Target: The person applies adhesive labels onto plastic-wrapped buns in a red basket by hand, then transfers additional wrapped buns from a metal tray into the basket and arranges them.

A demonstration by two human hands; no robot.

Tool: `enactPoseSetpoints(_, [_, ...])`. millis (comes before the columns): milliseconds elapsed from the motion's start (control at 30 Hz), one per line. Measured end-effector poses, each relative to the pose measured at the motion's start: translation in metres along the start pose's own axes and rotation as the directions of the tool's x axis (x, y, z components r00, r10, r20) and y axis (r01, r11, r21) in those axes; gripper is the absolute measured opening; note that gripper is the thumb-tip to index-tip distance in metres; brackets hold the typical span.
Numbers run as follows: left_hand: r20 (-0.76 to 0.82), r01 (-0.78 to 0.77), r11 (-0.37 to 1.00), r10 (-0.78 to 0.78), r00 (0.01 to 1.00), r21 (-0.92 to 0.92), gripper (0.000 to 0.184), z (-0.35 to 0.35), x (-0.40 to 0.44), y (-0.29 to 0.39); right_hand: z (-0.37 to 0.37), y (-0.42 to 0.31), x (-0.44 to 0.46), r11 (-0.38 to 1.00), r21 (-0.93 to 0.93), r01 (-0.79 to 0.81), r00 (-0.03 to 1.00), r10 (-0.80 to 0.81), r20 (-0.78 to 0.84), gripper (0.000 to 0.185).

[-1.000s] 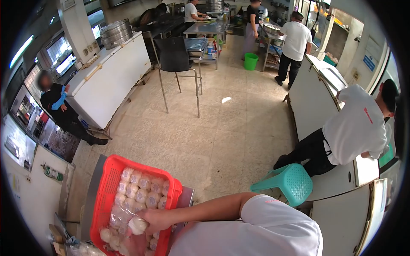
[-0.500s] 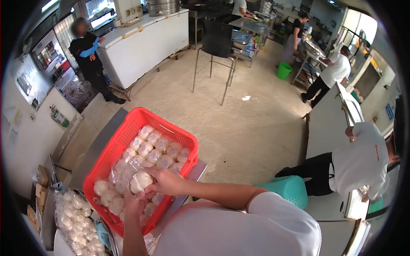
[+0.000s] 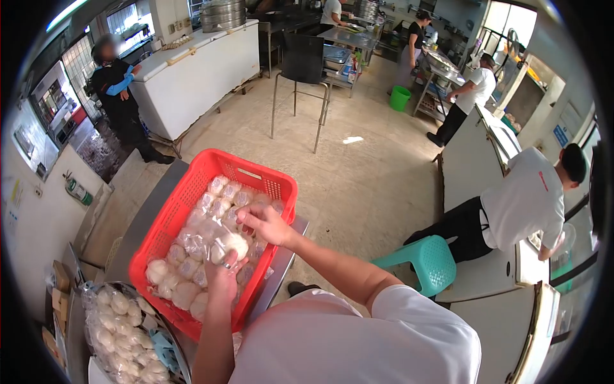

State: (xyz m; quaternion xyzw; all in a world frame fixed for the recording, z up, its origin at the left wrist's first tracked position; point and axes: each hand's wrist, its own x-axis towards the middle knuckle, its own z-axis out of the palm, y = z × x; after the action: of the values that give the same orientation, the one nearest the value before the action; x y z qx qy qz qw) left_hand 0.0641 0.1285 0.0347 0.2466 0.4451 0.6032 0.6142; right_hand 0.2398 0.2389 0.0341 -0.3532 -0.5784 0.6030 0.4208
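Note:
A red plastic basket on a metal table holds several rows of round white buns wrapped in clear plastic, some with printed labels. Over its middle, my left hand holds one white bun in clear film, palm up, with a ring on a finger. Just above and to the right, my right hand has its fingers bent, thumb near the fingertips; whether it pinches any film cannot be made out. Loose clear plastic lies over the buns left of the held one.
At lower left, a large bag of white buns sits in a round tray beside blue cloth. A teal stool and a person in white are at right. A black chair, white freezer and other people stand farther back.
My right hand has come off the bun and moved up and right. My left hand now supports the bun from below, and more of the basket's buns show.

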Motion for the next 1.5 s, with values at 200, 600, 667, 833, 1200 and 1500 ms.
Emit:
enactPoseSetpoints(200, [0.013,0.025,1.0,-0.025,1.0,-0.01,0.046,0.001,0.0,-0.002,0.004,0.004,0.004,0.996,-0.075,-0.057,0.99,0.047,-0.135,0.052])
enactPoseSetpoints(600, [0.011,-0.011,0.97,0.014,1.0,-0.241,0.054,-0.019,0.009,0.002,0.016,-0.008,-0.003,0.932,-0.291,0.216,0.959,-0.147,0.242,0.046])
enactPoseSetpoints(667, [0.013,0.004,1.0,-0.004,1.0,-0.012,0.058,-0.013,0.005,0.014,0.019,-0.015,-0.008,0.954,-0.275,0.12,0.936,-0.016,0.352,0.061])
enactPoseSetpoints(833, [-0.073,-0.131,0.991,0.13,0.989,-0.004,0.059,-0.013,0.013,0.004,0.03,-0.016,-0.01,0.987,-0.16,-0.006,0.846,0.09,0.525,0.086])
enactPoseSetpoints(1200, [-0.208,-0.018,0.999,0.025,0.978,0.035,0.055,0.009,-0.024,0.023,0.052,-0.028,0.04,0.965,-0.261,-0.001,0.822,0.149,0.55,0.042])
enactPoseSetpoints(1500, [-0.353,0.158,0.969,-0.083,0.932,0.189,0.058,-0.005,-0.035,0.045,0.074,-0.027,0.062,0.94,-0.191,-0.284,0.557,0.324,0.765,0.052])
